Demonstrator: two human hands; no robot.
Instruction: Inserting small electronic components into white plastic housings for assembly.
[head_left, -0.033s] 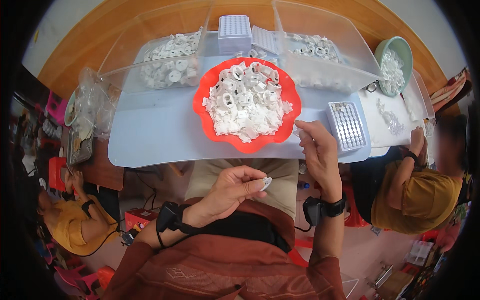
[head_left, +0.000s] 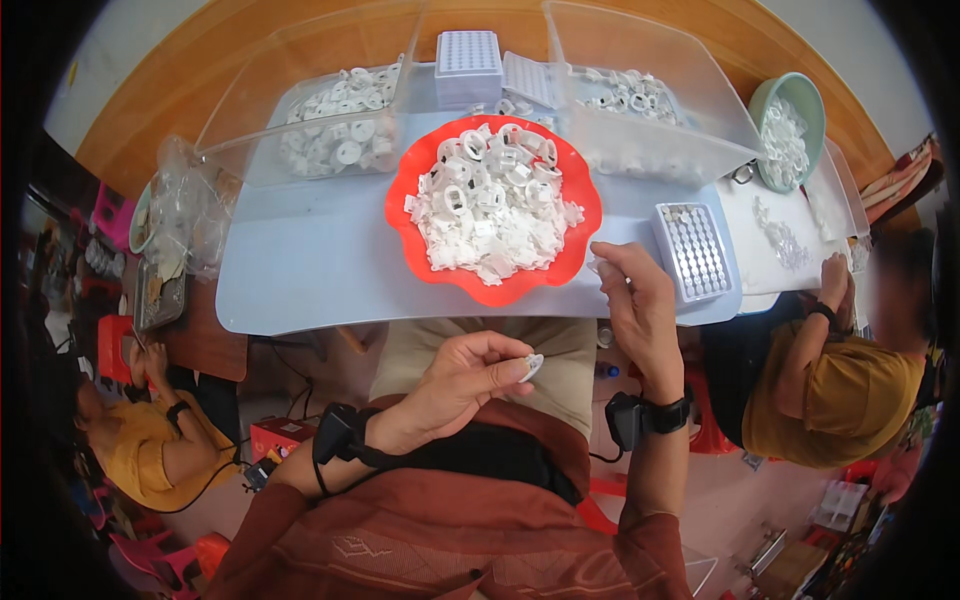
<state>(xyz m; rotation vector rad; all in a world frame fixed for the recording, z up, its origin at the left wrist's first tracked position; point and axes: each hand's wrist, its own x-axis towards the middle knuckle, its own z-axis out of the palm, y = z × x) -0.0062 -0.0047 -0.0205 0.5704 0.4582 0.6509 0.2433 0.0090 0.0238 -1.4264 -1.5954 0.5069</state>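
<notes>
Above my lap, my left hand (head_left: 462,378) pinches a small round white plastic part (head_left: 534,369) between thumb and fingers, its edge turned up. My right hand (head_left: 637,300) is over the front edge of the table, just right of a red wavy-rimmed bowl (head_left: 408,226). Between its thumb and forefinger shows a small whitish translucent piece (head_left: 597,266), mostly covered by the fingers. White plastic parts (head_left: 500,225) fill the bowl in a heap, ring-shaped ones at the back and smaller flat ones in front.
On the blue table (head_left: 310,260), clear bins (head_left: 300,145) of white parts stand at the back beside stacked trays (head_left: 469,85). A tray of round silvery pieces (head_left: 694,252) lies right, near a green bowl (head_left: 815,120). Co-workers sit at left (head_left: 165,455) and right (head_left: 835,390).
</notes>
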